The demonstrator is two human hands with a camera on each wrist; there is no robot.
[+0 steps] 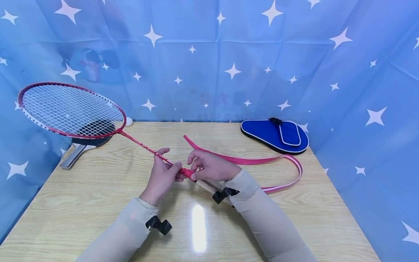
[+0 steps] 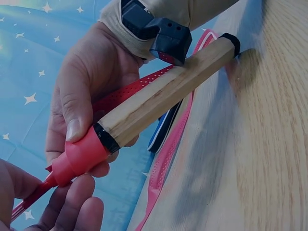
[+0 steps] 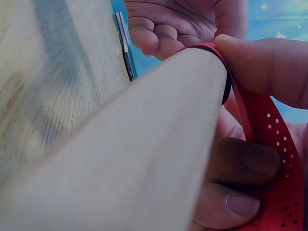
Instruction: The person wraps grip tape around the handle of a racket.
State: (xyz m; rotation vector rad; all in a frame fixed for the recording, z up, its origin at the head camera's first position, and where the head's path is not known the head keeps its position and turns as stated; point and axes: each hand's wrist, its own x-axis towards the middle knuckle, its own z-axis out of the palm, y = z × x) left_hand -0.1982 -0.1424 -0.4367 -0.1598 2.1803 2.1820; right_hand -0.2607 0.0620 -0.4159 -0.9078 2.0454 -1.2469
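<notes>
A red and white badminton racket is held slantwise above the table, head toward the upper left. My left hand pinches its thin shaft just above the handle. In the left wrist view the handle is bare wood with black bands at both ends. Red tape wraps the cone at the handle's top, where my right hand pinches it with thumb and fingers. The rest of the perforated grip tape runs out under the right fingers. Its pink-red tail loops over the table to the right.
At the back right lies a blue paddle case with white piping. A dark table tennis paddle rests at the back left, partly behind the racket head, with a white ball near it. A star-patterned curtain borders the wooden table.
</notes>
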